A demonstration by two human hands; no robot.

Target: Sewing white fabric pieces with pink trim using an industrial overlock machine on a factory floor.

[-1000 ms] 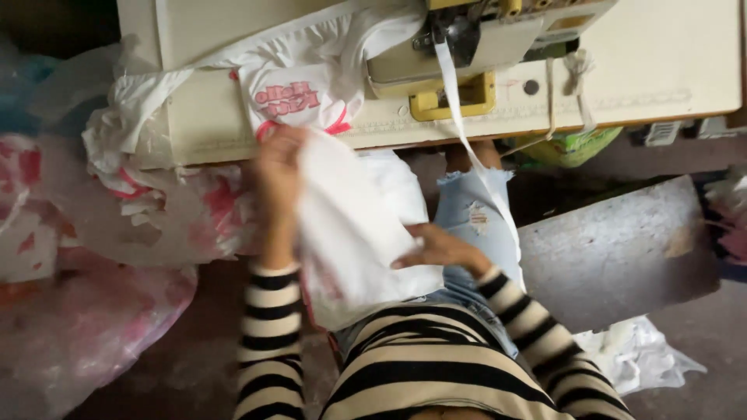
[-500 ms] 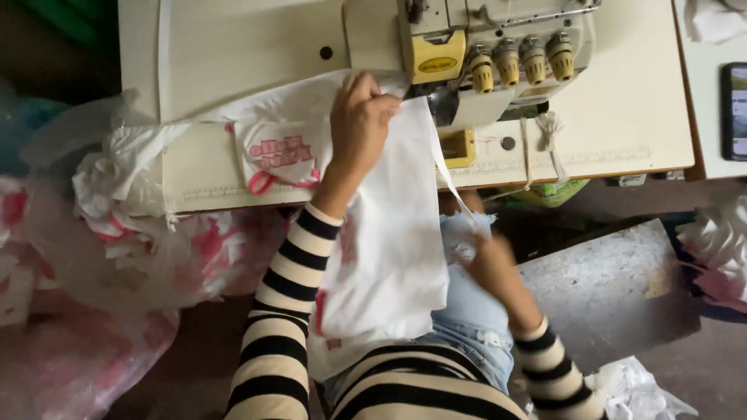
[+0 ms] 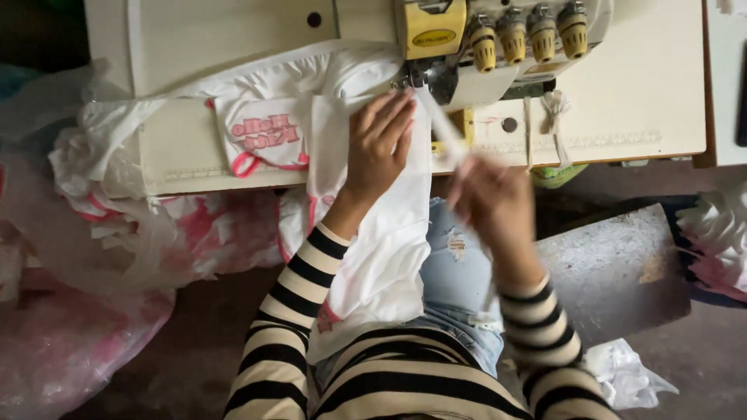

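Two hands at work: left hand (image 3: 379,148) lies flat, fingers spread, pressing white cotton fabric (image 3: 379,257) onto cream surface (image 3: 622,93) beside yellow-knobbed sewing machine (image 3: 498,47); right hand (image 3: 490,202), blurred, grip pinched on thin white fabric strip (image 3: 443,128).

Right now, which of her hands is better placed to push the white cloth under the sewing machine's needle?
Left, probably: the left hand lies flat on the white cloth beside the sewing machine; the right hand pinches a white strip.
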